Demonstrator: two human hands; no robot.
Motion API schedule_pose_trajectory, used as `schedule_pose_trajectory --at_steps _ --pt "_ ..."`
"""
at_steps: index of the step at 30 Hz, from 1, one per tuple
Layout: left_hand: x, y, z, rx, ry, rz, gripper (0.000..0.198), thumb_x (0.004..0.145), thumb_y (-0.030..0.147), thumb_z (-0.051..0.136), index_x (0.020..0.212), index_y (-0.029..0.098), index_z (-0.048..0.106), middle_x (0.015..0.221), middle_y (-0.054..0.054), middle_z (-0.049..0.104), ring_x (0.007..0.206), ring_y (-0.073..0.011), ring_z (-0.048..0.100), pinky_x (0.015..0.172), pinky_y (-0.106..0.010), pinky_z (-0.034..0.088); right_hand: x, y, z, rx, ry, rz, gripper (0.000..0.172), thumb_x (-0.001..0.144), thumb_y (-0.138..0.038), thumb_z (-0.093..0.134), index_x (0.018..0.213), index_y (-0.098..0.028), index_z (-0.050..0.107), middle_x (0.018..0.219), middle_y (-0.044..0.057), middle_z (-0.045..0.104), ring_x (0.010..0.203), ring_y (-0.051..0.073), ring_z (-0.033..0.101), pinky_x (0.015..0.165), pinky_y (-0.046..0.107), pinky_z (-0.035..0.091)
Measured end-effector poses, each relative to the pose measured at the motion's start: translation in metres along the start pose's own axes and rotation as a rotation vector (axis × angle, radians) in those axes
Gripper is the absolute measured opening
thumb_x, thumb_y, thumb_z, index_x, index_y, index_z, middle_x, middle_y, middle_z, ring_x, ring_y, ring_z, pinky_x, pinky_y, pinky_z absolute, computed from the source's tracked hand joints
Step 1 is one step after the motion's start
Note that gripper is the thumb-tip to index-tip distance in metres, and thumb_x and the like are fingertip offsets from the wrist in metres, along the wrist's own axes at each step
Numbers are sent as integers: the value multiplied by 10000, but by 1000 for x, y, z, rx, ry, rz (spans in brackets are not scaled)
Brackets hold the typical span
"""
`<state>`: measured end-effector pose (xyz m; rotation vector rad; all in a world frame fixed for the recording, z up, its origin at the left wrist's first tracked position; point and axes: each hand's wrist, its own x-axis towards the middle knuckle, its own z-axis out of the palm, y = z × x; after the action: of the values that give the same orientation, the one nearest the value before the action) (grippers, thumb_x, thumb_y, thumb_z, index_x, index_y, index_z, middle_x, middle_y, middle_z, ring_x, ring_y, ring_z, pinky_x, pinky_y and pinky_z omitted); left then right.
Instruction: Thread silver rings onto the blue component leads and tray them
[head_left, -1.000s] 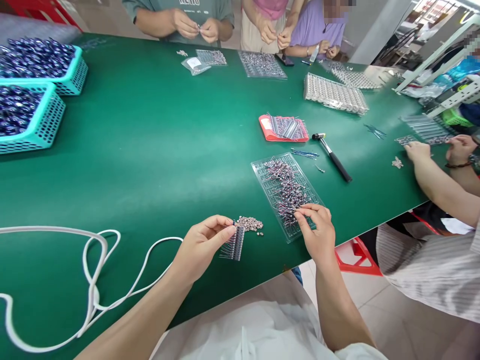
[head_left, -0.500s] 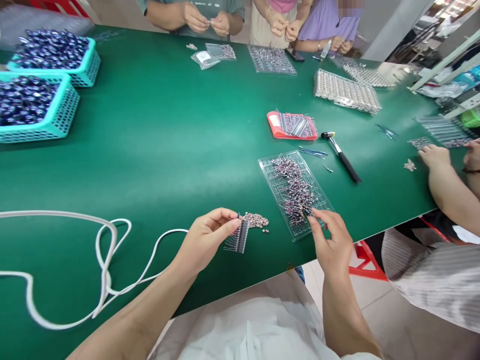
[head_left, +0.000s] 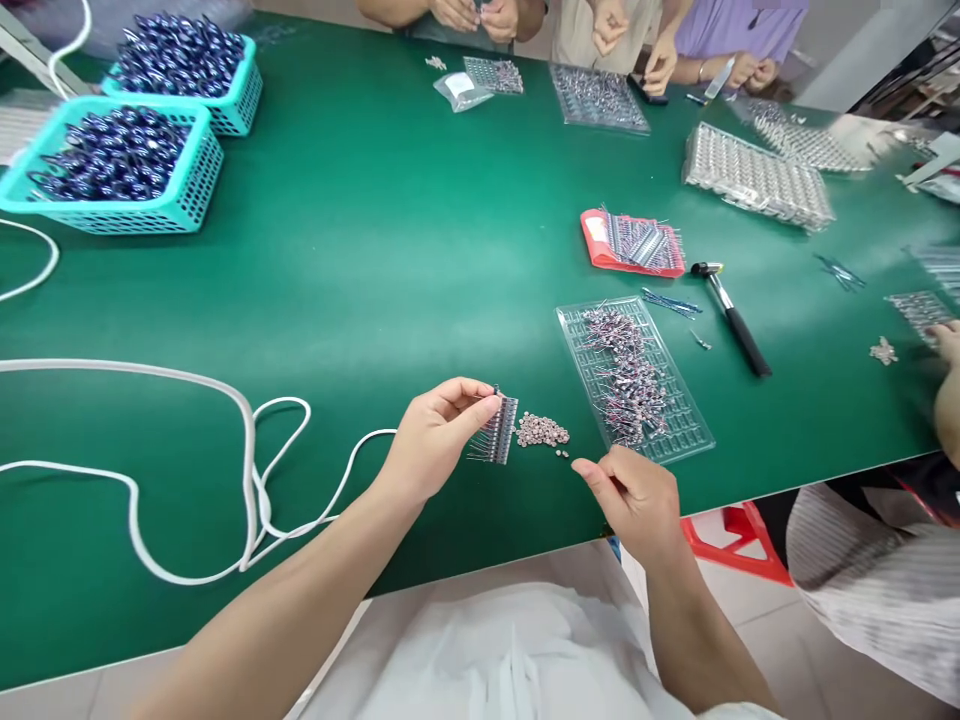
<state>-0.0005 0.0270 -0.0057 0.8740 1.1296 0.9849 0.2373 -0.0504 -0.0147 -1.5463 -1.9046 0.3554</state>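
My left hand [head_left: 435, 435] is closed in a pinch on a row of small wire-legged components [head_left: 496, 430], held just above the green table [head_left: 360, 250]. A little heap of tiny pinkish rings [head_left: 541, 430] lies right beside it. My right hand [head_left: 637, 495] hovers near the table's front edge, fingers curled together just short of the clear plastic tray [head_left: 637, 375] that carries a pile of loose red-and-grey components. What its fingers hold, if anything, is too small to see.
A small hammer [head_left: 731, 315] and a red tray of components [head_left: 630, 243] lie beyond the clear tray. Two teal baskets [head_left: 180, 205] of blue parts sit far left. A white cable [head_left: 225, 420] loops at near left. Other people's hands work at the far edge and at the right.
My right hand has drawn back from the clear tray toward the heap of rings. The view has shifted left; my left hand keeps its hold on the row of components.
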Motion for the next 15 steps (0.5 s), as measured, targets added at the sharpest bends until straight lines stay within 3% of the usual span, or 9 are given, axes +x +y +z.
schedule_pose_trajectory --at_steps 4,6,15 --pt "1 2 1 29 17 14 237 756 379 804 798 166 709 747 -13 689 674 -135 603 625 -232 472 4 2 2 -104 -176 -79 153 982 -293 568 904 -227 681 784 24 607 753 174 568 662 309 464" --pt "1 3 3 42 35 22 235 745 371 805 787 164 704 736 -13 688 670 -139 604 626 -238 473 9 0 7 -106 -210 -133 151 985 -229 542 1021 -231 689 891 51 648 855 206 579 743 350 493" --pt "4 3 2 52 64 2 214 757 350 791 797 165 691 746 -5 680 682 -133 597 655 -236 474 27 -11 34 -136 -251 -198 172 956 -142 552 994 -205 707 916 73 642 878 230 523 759 403 492"
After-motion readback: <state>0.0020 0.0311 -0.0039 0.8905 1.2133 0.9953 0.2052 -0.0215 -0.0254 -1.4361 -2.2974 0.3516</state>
